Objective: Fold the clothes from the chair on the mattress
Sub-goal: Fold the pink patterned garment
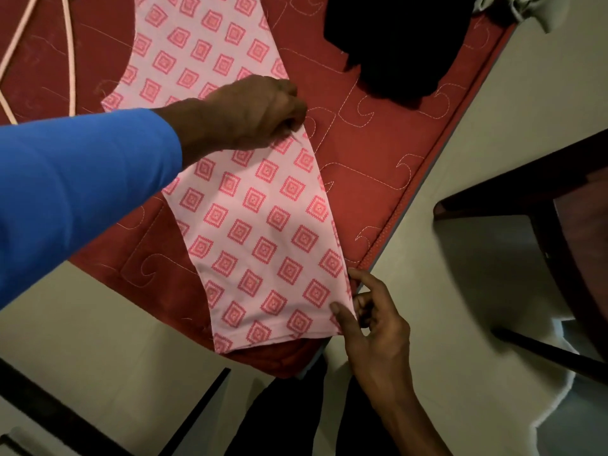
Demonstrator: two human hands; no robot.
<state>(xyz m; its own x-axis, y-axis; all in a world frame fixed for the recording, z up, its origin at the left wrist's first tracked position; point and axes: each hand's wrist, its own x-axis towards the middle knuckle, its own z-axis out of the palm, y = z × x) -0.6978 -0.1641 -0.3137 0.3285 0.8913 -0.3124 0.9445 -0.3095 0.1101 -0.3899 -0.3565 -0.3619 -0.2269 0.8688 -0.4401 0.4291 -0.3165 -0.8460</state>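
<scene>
Smoothing a pink patterned garment [263, 225] flat on the red mattress [378, 153], the person pinches its right edge. The left hand [260, 113] holds it midway up and the right hand [371, 320] holds the near corner, each grip narrow on cloth. Next, I'd guess, that edge needs carrying leftward to fold.

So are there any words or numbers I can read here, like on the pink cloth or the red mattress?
None: no word, number, label or brand can be read anywhere in this picture.
The pink cloth has only a printed pattern of diamond squares.
The red mattress has only stitched curls, not letters.
The black garment shows no tag or print.
</scene>
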